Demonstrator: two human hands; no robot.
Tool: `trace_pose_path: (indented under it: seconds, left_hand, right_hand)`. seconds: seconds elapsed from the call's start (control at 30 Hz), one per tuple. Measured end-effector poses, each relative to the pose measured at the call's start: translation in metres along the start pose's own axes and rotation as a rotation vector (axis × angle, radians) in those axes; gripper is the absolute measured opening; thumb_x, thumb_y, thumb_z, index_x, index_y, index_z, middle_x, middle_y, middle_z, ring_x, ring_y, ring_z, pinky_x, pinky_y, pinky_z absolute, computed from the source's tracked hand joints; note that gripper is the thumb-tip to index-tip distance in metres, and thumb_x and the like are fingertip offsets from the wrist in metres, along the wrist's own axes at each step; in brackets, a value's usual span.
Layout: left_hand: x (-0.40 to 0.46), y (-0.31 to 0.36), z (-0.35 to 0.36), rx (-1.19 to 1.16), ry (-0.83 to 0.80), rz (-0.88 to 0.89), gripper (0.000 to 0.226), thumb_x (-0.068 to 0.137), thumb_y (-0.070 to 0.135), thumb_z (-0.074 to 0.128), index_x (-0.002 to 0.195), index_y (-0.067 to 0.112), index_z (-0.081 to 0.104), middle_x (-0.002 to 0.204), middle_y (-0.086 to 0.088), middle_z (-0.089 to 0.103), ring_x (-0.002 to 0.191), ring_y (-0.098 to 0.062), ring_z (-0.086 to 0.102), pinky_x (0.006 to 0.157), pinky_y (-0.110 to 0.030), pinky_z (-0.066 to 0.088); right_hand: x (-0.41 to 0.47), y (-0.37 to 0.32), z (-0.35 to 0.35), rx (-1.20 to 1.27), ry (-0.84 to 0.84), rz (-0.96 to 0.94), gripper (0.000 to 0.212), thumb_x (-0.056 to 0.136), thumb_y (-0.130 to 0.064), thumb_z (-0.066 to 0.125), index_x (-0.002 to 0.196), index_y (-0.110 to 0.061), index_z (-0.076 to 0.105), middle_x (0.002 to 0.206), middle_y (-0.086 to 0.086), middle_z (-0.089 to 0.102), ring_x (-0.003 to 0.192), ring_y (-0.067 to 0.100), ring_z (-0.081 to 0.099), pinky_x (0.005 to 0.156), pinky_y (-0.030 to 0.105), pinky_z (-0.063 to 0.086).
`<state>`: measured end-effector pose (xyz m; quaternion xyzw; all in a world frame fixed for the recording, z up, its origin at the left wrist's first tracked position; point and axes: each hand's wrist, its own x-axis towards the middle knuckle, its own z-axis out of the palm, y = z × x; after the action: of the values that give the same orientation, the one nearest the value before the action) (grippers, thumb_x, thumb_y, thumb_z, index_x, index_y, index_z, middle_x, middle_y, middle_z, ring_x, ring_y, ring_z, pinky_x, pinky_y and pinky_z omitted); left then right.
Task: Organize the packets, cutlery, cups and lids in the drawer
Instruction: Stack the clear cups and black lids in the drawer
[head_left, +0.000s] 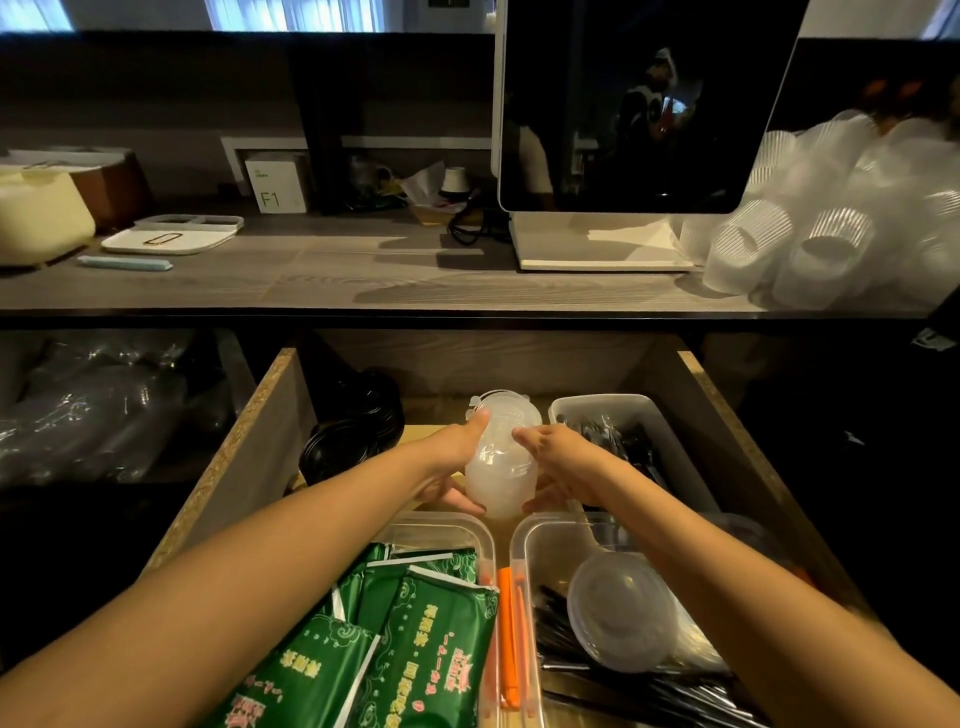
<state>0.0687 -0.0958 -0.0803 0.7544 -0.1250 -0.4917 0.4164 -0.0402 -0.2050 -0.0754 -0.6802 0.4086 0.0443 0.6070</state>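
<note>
1. At mid-drawer (218, 467), the left hand (457, 447) and right hand (561, 462) hold a stack of translucent lids (501, 457) between them, each grip curled round its side.
2. Step in hand, by judgement: placing the stack between the black lids (353, 426) and the cutlery bin (670, 415).
3. Next move calls for lowering it level.
4. Green packets (415, 623) fill the near-left tub.

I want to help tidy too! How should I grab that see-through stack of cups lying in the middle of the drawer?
Take the cup stack round its sides with both hands, one from each side, as the left hand and right hand do now. It lies on its side and is long and round, so gripping one end would probably let it sag or slide apart.
</note>
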Motion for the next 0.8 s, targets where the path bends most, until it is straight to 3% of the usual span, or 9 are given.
trace_pose_path:
  seconds: [0.2, 0.27, 0.33, 0.4, 0.47, 0.53, 0.6, 0.67, 0.8]
  left_hand:
    - [-0.008, 0.002, -0.001, 0.152, 0.059, 0.022, 0.074, 0.098, 0.07, 0.021, 0.137, 0.013, 0.05, 0.115, -0.015, 0.061, 0.088, -0.032, 0.071, 0.082, -0.047, 0.062]
    - [-0.01, 0.003, -0.001, 0.271, 0.161, 0.076, 0.075, 0.1, 0.067, 0.022, 0.134, 0.009, 0.055, 0.122, -0.013, 0.064, 0.097, -0.03, 0.066, 0.078, -0.044, 0.059]
    - [-0.015, 0.004, 0.0, 0.257, 0.258, 0.14, 0.068, 0.102, 0.062, 0.027, 0.131, 0.009, 0.059, 0.124, -0.011, 0.066, 0.103, -0.028, 0.063, 0.069, -0.037, 0.053]
    - [-0.026, 0.01, 0.002, 0.151, 0.334, 0.219, 0.053, 0.103, 0.053, 0.033, 0.115, 0.012, 0.065, 0.111, -0.007, 0.068, 0.097, -0.024, 0.061, 0.073, -0.038, 0.053]
    - [-0.045, 0.019, 0.004, 0.176, 0.434, 0.369, 0.042, 0.104, 0.042, 0.037, 0.095, 0.013, 0.067, 0.103, -0.008, 0.067, 0.096, -0.025, 0.061, 0.087, -0.042, 0.051]
    - [-0.067, 0.023, 0.01, 0.219, 0.498, 0.522, 0.042, 0.104, 0.035, 0.039, 0.099, 0.005, 0.068, 0.107, -0.012, 0.068, 0.104, -0.03, 0.061, 0.095, -0.044, 0.048]
    - [-0.087, 0.023, 0.02, 0.199, 0.46, 0.614, 0.04, 0.103, 0.034, 0.04, 0.106, 0.004, 0.068, 0.11, -0.013, 0.067, 0.107, -0.03, 0.06, 0.098, -0.048, 0.048]
    - [-0.103, 0.018, 0.036, 0.153, 0.358, 0.637, 0.034, 0.103, 0.033, 0.042, 0.104, 0.011, 0.068, 0.107, -0.006, 0.066, 0.106, -0.025, 0.06, 0.099, -0.046, 0.049]
    - [-0.127, 0.003, 0.072, -0.022, 0.146, 0.51, 0.025, 0.103, 0.029, 0.044, 0.091, 0.017, 0.063, 0.097, -0.004, 0.059, 0.09, -0.019, 0.055, 0.08, -0.03, 0.045]
  right_hand:
    - [-0.013, -0.004, 0.004, -0.047, 0.072, -0.025, 0.046, 0.098, -0.042, 0.053, 0.13, -0.009, 0.05, 0.118, 0.016, 0.059, 0.098, 0.033, 0.066, 0.07, 0.04, 0.062]
    - [-0.018, -0.004, 0.0, -0.179, 0.12, -0.139, 0.042, 0.099, -0.035, 0.053, 0.135, -0.013, 0.05, 0.113, 0.013, 0.058, 0.09, 0.028, 0.066, 0.06, 0.032, 0.061]
    - [-0.022, -0.004, -0.005, -0.221, 0.18, -0.232, 0.039, 0.1, -0.03, 0.053, 0.135, -0.012, 0.052, 0.104, 0.012, 0.057, 0.082, 0.025, 0.065, 0.063, 0.034, 0.061]
    - [-0.03, -0.007, -0.011, -0.095, 0.264, -0.253, 0.048, 0.098, -0.046, 0.051, 0.114, -0.003, 0.063, 0.089, 0.011, 0.06, 0.077, 0.023, 0.063, 0.072, 0.04, 0.061]
    - [-0.04, -0.013, -0.018, -0.024, 0.308, -0.268, 0.048, 0.097, -0.052, 0.047, 0.097, -0.007, 0.064, 0.086, 0.007, 0.061, 0.08, 0.02, 0.061, 0.078, 0.041, 0.059]
    - [-0.057, -0.017, -0.026, 0.007, 0.287, -0.29, 0.04, 0.099, -0.049, 0.045, 0.088, -0.014, 0.061, 0.093, 0.009, 0.064, 0.087, 0.021, 0.061, 0.088, 0.042, 0.057]
    - [-0.077, -0.017, -0.034, 0.02, 0.251, -0.278, 0.032, 0.101, -0.043, 0.045, 0.087, -0.018, 0.059, 0.095, 0.007, 0.063, 0.09, 0.02, 0.059, 0.091, 0.039, 0.054]
    - [-0.095, -0.006, -0.041, -0.026, 0.229, -0.243, 0.029, 0.102, -0.038, 0.046, 0.092, -0.016, 0.062, 0.086, 0.003, 0.06, 0.087, 0.018, 0.058, 0.083, 0.032, 0.051]
    - [-0.125, 0.029, -0.054, -0.126, 0.243, -0.234, 0.02, 0.097, -0.028, 0.057, 0.085, -0.015, 0.066, 0.079, 0.005, 0.064, 0.076, 0.019, 0.06, 0.077, 0.035, 0.054]
